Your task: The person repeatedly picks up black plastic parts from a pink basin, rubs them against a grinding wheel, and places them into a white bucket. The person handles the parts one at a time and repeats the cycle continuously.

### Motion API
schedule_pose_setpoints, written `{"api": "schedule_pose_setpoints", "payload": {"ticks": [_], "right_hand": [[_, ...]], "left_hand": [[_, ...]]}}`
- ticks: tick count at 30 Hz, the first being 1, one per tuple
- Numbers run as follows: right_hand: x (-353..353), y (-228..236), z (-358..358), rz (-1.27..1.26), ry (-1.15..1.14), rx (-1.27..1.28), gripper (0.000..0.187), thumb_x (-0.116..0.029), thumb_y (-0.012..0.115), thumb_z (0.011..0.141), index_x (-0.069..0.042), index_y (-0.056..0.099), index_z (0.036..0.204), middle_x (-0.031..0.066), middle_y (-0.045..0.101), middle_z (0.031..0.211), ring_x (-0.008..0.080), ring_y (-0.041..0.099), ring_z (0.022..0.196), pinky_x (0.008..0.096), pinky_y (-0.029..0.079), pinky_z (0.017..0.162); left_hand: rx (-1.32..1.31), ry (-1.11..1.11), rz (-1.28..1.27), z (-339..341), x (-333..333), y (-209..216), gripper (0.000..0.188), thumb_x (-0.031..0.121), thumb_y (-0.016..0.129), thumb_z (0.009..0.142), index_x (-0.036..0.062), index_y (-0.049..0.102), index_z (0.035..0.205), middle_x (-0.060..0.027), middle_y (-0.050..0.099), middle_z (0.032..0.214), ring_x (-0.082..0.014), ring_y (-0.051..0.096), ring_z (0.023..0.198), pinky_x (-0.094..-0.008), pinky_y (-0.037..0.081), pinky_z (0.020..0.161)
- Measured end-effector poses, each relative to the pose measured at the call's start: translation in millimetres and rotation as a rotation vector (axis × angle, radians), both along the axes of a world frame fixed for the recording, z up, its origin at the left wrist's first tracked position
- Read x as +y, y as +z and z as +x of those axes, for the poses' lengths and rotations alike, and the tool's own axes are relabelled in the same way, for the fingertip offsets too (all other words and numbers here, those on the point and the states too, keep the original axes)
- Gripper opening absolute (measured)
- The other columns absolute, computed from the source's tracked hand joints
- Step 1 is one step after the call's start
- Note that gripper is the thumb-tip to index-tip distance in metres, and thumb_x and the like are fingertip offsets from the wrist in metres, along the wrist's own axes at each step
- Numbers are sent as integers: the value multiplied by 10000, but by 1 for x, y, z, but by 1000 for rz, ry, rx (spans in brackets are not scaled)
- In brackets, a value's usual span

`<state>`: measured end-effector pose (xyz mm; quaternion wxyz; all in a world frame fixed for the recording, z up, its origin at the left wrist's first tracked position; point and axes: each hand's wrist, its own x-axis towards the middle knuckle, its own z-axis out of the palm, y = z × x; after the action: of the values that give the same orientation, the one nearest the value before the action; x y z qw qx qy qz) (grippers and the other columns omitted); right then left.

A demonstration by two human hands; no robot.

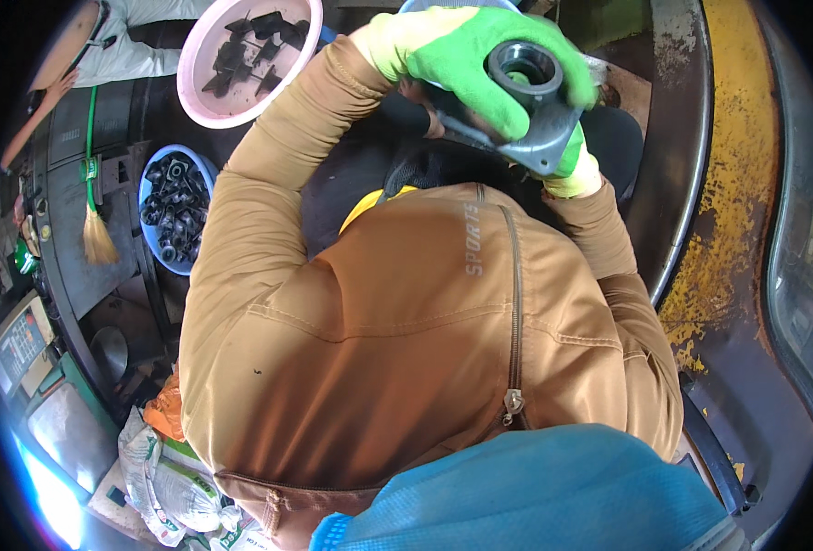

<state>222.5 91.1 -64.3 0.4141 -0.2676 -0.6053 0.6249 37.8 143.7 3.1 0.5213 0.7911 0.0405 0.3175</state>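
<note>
A black plastic part (558,138) with a round raised collar and a flat flange with a small corner hole is held up in front of my chest. My left hand (466,69), in a green glove with a pale yellow cuff, wraps over its top and side, with fingers beside the collar. From below and to the right, my right hand (572,165), gloved alike, grips the flange edge. The part hides most of my right fingers. Slight blur softens the glove edge right of the collar.
At the upper left, a pink basin (206,46) holds several black pieces. Below it stands a blue basin (176,268) full of small black parts. A green-handled broom (99,239), another person's light trousers (145,46), and a worn yellow machine panel (723,165) flank me.
</note>
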Motion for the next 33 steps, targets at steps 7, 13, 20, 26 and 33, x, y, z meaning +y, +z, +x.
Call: {"api": "schedule_pose_setpoints", "payload": {"ticks": [7, 13, 20, 26, 33], "right_hand": [[8, -11, -16, 396, -260, -76, 505, -311, 623, 932, -73, 453, 1344, 89, 518, 1312, 201, 521, 1194, 345, 439, 998], [5, -27, -22, -186, 79, 621, 413, -303, 552, 966, -105, 449, 1314, 52, 493, 1271, 170, 457, 1219, 337, 377, 1050], [-7, 21, -15, -177, 20, 364, 392, -249, 610, 927, -97, 486, 1266, 54, 528, 1232, 143, 491, 1182, 325, 410, 1011], [-1, 28, 7, 546, -102, -340, 522, -149, 778, 740, -37, 562, 1201, 95, 609, 1158, 161, 591, 1084, 295, 499, 899], [-10, -4, 9, 101, 194, -222, 579, -153, 731, 832, -89, 476, 1347, 73, 545, 1314, 196, 539, 1200, 357, 455, 1012]], "left_hand": [[-359, 834, -64, 42, -42, -19, 538, 218, 900, 608, 28, 661, 1051, -98, 657, 1130, -196, 629, 1032, -342, 491, 938], [-352, 934, 163, 48, -49, -29, 538, 114, 862, 629, 39, 627, 1107, -156, 640, 1119, -284, 634, 1029, -392, 507, 888], [-305, 739, 159, 31, -46, -15, 488, 101, 849, 647, 37, 633, 1080, -156, 649, 1115, -281, 649, 1010, -383, 522, 872], [-198, 520, 176, 16, -40, -12, 478, 92, 833, 659, 33, 629, 1088, -153, 657, 1089, -271, 656, 989, -377, 523, 865], [-47, -131, -137, 7, -20, -14, 487, 213, 881, 625, 48, 675, 1035, -90, 679, 1082, -199, 634, 1016, -345, 479, 953]]}}
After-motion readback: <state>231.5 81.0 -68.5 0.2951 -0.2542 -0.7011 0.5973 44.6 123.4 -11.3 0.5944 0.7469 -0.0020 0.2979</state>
